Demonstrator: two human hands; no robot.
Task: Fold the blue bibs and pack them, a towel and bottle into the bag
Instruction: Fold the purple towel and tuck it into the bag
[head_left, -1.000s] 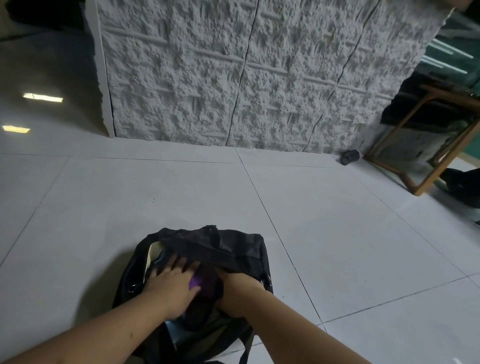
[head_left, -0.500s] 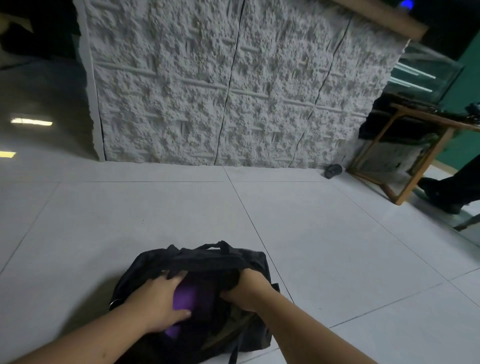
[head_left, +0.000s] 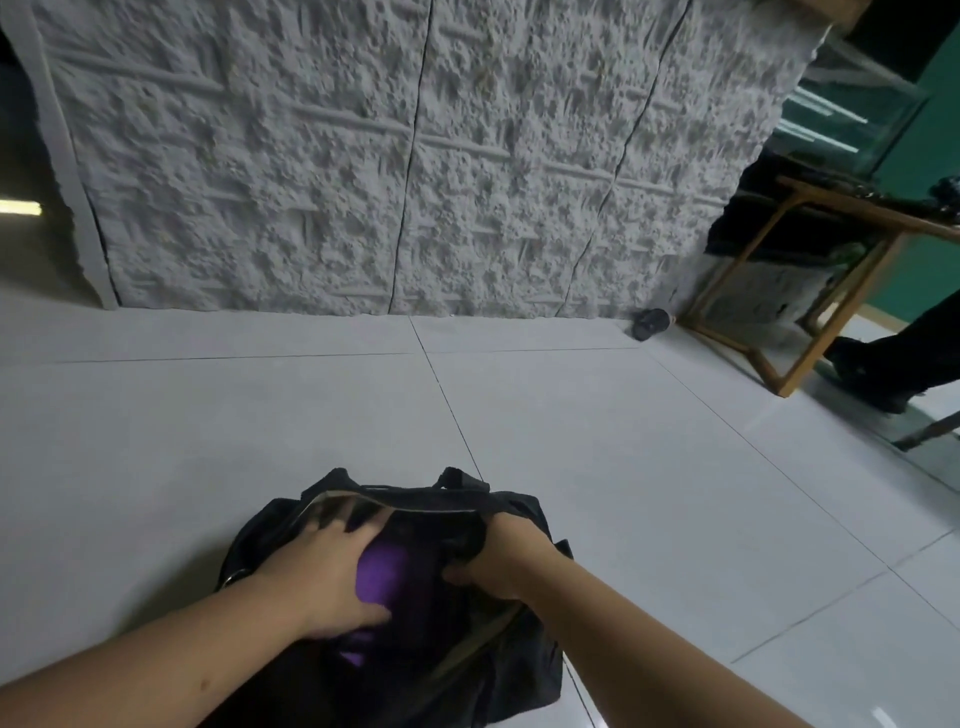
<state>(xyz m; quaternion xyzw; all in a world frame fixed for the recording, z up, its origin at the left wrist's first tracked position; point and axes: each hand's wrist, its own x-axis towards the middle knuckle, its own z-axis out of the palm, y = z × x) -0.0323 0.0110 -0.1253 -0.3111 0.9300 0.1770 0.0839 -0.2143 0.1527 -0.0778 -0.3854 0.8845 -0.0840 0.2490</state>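
head view: a black bag (head_left: 498, 670) lies on the pale tiled floor (head_left: 649, 467) right under both forearms, its mouth open towards the person. the left hand (head_left: 324, 577) reaches into the opening, palm down, fingers straight and a little spread, pressing on a purple item (head_left: 387, 571) that sits inside the bag just to the right of that hand; whether this is the bottle or the towel cannot be told. the fingertips (head_left: 332, 519) reach under the far rim of the opening. the right hand (head_left: 498, 556) is on the right side of the mouth, fingers curled round a bunch of the black fabric at the bag's edge, thumb pointing towards the left hand. the two hands are near each other, apart, with the purple item between them. no blue bibs can be made out.

far ahead of the hands stands a rough grey textured wall (head_left: 363, 156). ahead and to the right of the right hand, by the wall's foot, lies a small dark round object (head_left: 649, 323), and beyond it a wooden frame table (head_left: 810, 291). a dark trouser leg and shoe (head_left: 878, 369) of another person stand just right of the table.
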